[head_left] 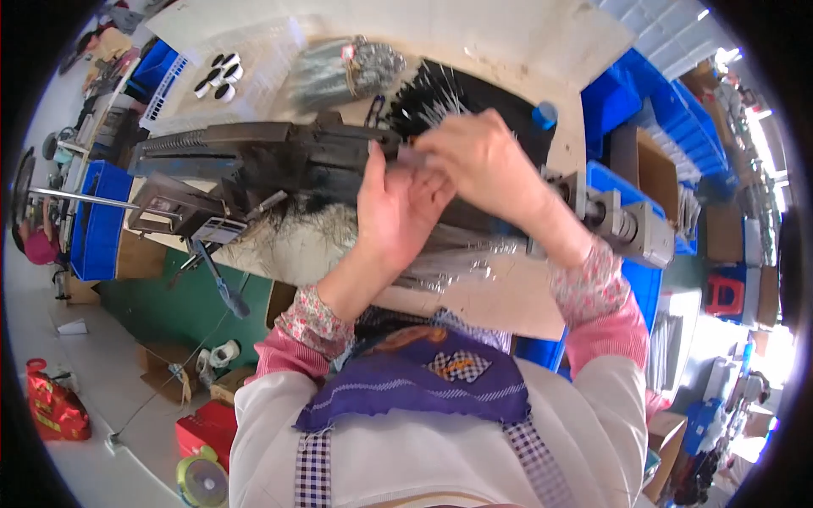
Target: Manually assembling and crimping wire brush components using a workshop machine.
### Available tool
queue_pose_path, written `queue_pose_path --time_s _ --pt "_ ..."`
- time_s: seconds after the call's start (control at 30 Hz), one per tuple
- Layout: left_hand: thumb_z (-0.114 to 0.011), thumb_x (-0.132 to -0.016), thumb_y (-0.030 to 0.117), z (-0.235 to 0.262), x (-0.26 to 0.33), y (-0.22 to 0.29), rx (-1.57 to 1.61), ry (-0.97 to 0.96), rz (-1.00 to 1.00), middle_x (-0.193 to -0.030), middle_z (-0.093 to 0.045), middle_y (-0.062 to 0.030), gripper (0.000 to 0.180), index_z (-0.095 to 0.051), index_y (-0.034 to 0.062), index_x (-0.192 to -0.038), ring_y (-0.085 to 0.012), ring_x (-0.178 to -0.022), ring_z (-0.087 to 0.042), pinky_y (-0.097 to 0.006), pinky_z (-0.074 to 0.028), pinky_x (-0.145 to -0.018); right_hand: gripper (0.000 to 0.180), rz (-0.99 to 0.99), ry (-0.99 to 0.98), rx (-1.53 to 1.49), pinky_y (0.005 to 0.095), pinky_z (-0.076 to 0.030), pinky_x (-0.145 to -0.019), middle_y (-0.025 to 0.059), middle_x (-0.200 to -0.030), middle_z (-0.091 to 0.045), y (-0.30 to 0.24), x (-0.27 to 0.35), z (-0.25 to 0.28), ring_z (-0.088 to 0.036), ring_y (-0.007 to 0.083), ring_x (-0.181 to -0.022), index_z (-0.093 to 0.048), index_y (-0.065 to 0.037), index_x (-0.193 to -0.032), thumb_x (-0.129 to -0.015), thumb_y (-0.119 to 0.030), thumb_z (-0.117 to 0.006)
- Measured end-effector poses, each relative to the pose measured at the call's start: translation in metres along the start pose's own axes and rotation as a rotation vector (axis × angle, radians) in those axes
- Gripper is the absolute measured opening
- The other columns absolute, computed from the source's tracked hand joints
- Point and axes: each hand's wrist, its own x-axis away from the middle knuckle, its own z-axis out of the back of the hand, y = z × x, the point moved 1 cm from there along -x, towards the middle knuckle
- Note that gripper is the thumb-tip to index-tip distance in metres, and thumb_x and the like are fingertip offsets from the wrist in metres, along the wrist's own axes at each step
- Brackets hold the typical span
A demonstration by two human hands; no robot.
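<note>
both hands meet over the dark metal machine (254,157) on the workbench (508,296), pinching a small grey piece (412,155) between them, right above the machine's middle. right hand (478,161) has its fingertips closed on that piece, left hand (394,207) is curled up against it from below, thumb pressed to it. can't really tell what the piece is, too blurry. a heap of thin wire parts (440,258) lies just under the wrists, a bundled silver bunch (347,72) sits behind the machine, blue bins (669,118) off to the right.
</note>
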Motion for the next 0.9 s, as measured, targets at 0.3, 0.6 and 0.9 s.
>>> queue_pose_path --time_s 0.3,0.6,0.9 --pt "-0.032 -0.097 0.059 -0.025 0.003 0.000 -0.151 0.206 -0.119 -0.109 -0.060 -0.0122 0.065 -0.054 -0.0020 -0.101 -0.0280 -0.119 -0.050 -0.041 -0.030 -0.110 0.014 -0.224 -0.156 0.188 0.0383 -0.053 -0.050 0.0174 -0.063 -0.062 -0.017 0.000 0.013 -0.066 0.0322 -0.060 -0.055 0.000 -0.083 -0.073 -0.006 -0.061" --pt "-0.042 -0.099 0.045 -0.035 -0.001 -0.001 -0.392 0.470 -0.081 -0.105 -0.058 -0.0099 0.047 -0.053 -0.0004 -0.101 -0.0257 -0.111 -0.052 -0.040 -0.035 -0.107 0.017 -0.185 -0.199 0.248 0.0410 -0.050 -0.053 0.0161 -0.069 -0.062 -0.025 0.014 0.007 -0.064 0.0362 -0.064 -0.050 0.002 -0.090 -0.075 -0.002 -0.059" --pt "-0.055 -0.096 0.018 0.001 0.007 -0.066 -0.503 0.690 -0.046 -0.128 -0.055 -0.0091 0.031 -0.054 0.0033 -0.123 -0.0205 -0.125 -0.047 -0.034 -0.034 -0.107 0.030 -0.739 -0.047 -0.224 0.0394 -0.049 -0.053 0.0143 -0.073 -0.063 -0.067 0.215 -0.019 -0.062 0.0299 -0.058 -0.049 -0.004 -0.117 -0.089 -0.009 -0.057"
